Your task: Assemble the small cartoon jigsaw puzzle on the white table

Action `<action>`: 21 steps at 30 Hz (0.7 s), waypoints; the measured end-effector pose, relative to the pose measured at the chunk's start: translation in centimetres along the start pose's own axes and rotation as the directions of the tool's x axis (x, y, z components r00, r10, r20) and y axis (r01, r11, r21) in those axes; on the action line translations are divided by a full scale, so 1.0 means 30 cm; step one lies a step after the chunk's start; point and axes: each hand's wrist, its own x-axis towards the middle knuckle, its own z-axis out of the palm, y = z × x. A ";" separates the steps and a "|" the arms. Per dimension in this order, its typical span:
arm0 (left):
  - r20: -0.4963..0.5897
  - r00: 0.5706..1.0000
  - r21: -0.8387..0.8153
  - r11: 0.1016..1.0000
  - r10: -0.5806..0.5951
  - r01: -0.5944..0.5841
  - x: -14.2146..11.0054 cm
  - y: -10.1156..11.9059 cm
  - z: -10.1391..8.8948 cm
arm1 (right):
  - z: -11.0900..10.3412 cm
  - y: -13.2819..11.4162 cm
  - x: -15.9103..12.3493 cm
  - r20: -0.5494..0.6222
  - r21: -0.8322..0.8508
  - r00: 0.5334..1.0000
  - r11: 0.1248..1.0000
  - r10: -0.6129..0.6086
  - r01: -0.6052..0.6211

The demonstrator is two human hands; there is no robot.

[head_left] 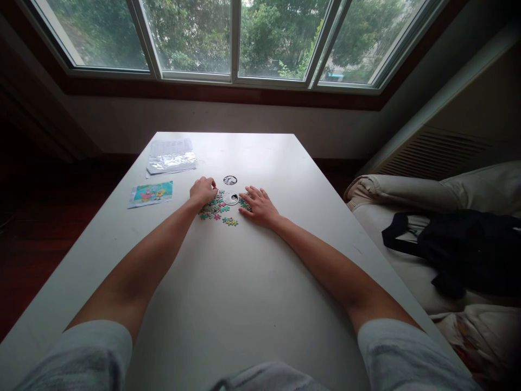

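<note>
Small colourful jigsaw puzzle pieces lie in a loose pile on the white table. My left hand is at the pile's upper left edge, fingers curled and pinched together; whatever is between the fingertips is too small to make out. My right hand lies with fingers spread, partly covering more pieces. Between the hands is a round pale disc with a dark spot. A few pieces joined in a cluster lie just below the pile.
A second round disc lies beyond the hands. To the left are a colourful cartoon picture sheet and a clear plastic packet over paper. A sofa with a dark bag stands right of the white table.
</note>
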 end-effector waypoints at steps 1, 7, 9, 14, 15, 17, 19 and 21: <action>-0.006 1.000 -0.009 1.000 0.010 -0.010 0.000 -0.001 -0.001 | -0.003 0.000 0.000 -0.004 0.002 1.000 1.000 -0.013 0.013; -0.039 0.996 -0.044 0.996 0.081 -0.083 0.001 -0.017 0.004 | -0.006 0.004 -0.003 -0.064 0.027 0.998 0.999 -0.026 0.028; -0.034 0.997 -0.051 0.996 0.076 -0.077 0.010 -0.021 0.006 | -0.004 0.005 -0.005 -0.090 0.037 0.996 0.999 -0.019 0.022; -0.019 0.997 -0.061 0.996 0.071 -0.072 0.024 -0.019 0.004 | -0.003 0.004 -0.013 -0.151 0.055 0.988 0.998 -0.011 0.019; -0.029 0.996 -0.068 0.994 0.084 -0.086 0.021 -0.017 0.004 | -0.004 0.004 -0.016 -0.164 0.059 0.986 0.998 -0.011 0.021; -0.053 0.993 -0.095 0.990 0.104 -0.109 0.010 -0.016 0.005 | -0.007 0.004 -0.021 -0.185 0.073 0.983 0.997 -0.013 0.027; -0.075 0.991 -0.144 0.982 0.109 -0.119 -0.006 -0.016 0.006 | -0.011 0.005 -0.026 -0.199 0.090 0.980 0.996 -0.012 0.030; -0.107 0.989 -0.209 0.970 0.104 -0.125 -0.024 -0.016 0.005 | -0.013 0.006 -0.030 -0.215 0.104 0.977 0.994 -0.016 0.039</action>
